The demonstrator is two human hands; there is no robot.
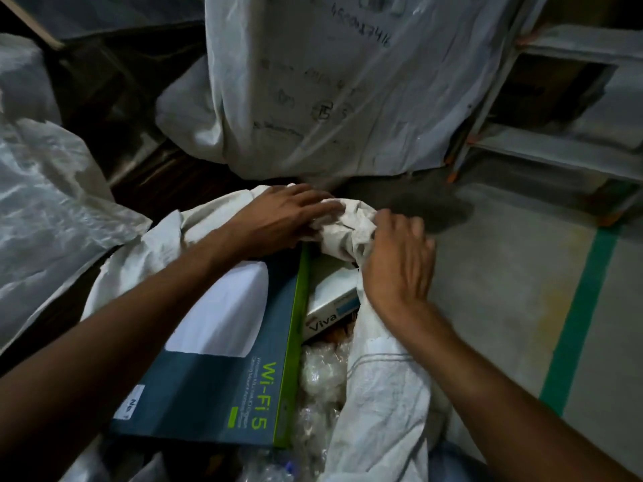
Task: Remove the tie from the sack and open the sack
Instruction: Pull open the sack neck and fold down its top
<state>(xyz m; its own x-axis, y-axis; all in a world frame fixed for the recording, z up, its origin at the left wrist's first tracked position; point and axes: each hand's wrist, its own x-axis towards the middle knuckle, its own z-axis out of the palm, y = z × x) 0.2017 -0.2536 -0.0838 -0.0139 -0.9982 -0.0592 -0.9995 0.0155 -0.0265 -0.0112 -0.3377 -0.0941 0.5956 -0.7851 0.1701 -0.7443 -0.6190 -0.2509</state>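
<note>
The sack (386, 377) lies at the bottom centre, its mouth already gaping. A Wi-Fi box (215, 377) and a smaller white box (330, 300) show inside. At 12 o'clock of the opening the cloth is gathered in a bunch (348, 220). The left hand (282, 217) rests on it from 9 o'clock, fingers nearly straight. The right hand (396, 266), at 3 o'clock, curls its fingers into it. No tie is visible. The opening step seems in hand; the next move calls for spreading this bunch outward.

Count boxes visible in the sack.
2: the teal Wi-Fi 5 box at centre; the white Viva box just right of it. More may be hidden deeper.
</note>
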